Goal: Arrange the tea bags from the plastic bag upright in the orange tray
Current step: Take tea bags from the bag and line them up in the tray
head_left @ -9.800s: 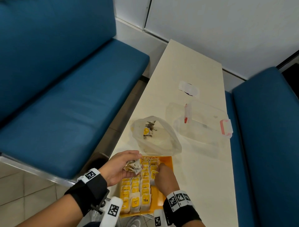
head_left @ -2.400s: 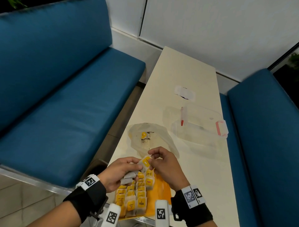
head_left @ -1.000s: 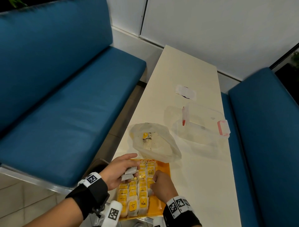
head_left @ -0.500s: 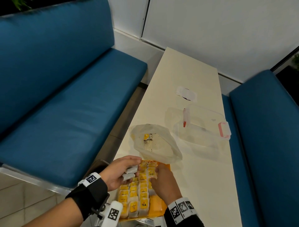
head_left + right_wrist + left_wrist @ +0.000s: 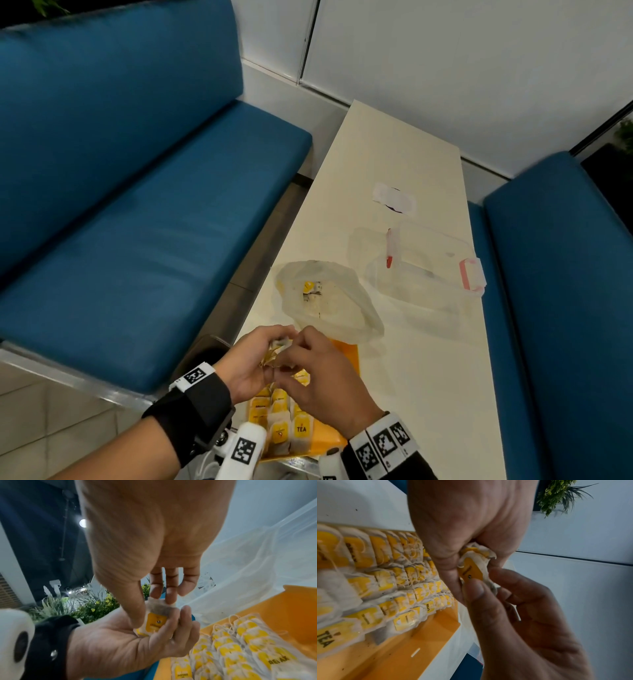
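1. Both hands meet above the far end of the orange tray (image 5: 349,356), and the action is right there between the fingertips.
2. The left hand (image 5: 251,363) lies palm up, its grip curled round a small clutch of tea bags (image 5: 155,622); how many it holds cannot be told.
3. The right hand (image 5: 318,373) comes in from the other side, thumb and fingers pinching the yellow-tagged tea bag at the top of that clutch, so both grips are pressed on the same bundle.
4. In the left wrist view the yellow tag (image 5: 471,570) sits squeezed between the right thumb and the left fingers (image 5: 447,566).
5. Directly below the grip, the tray carries rows of tea bags standing upright (image 5: 291,428), tags facing the person, one reading TEA.
6. On the right-hand side of those rows a strip of bare orange floor shows.
7. Just beyond the grip, touching the tray's far edge, lies the plastic bag (image 5: 329,301), mouth open, with a few tea bags showing inside.
8. Further out and to the right of the grip stands a clear container (image 5: 424,274) with pink clasps, on the pale worktop (image 5: 394,144).
9. Beyond that lies a small white paper scrap (image 5: 394,198).
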